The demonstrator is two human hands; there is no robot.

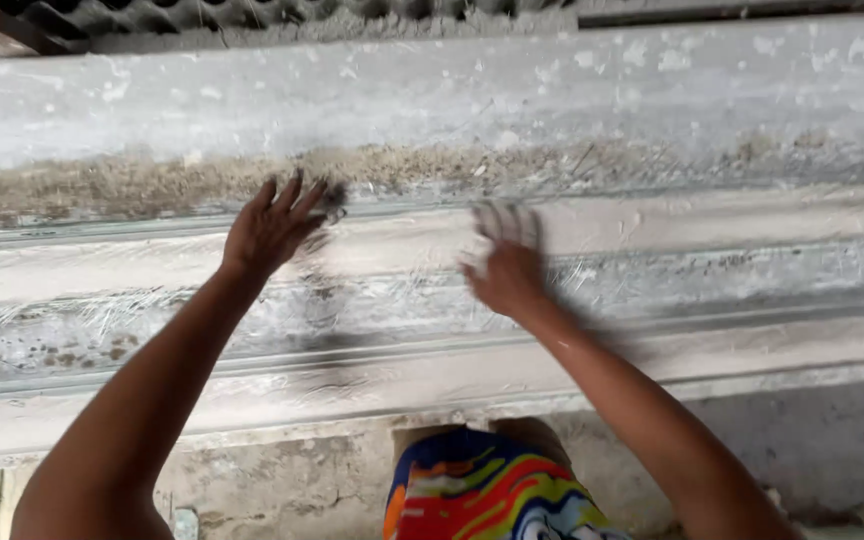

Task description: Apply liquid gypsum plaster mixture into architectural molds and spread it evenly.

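Note:
A long white plaster moulding (652,270) with stepped ridges lies across the view, with pale fibres stuck to its wet surface. A brownish gritty band (132,185) runs along its upper part. My left hand (274,228) rests flat on the moulding just below that band, fingers spread, holding nothing. My right hand (507,265) is blurred and lies flat on the middle ridge, fingers apart, palm down on the plaster.
A dark corrugated sheet (202,15) shows beyond the moulding at the top. Below the front edge is rough grey floor (812,440). My colourful patterned shorts (487,490) show at the bottom centre.

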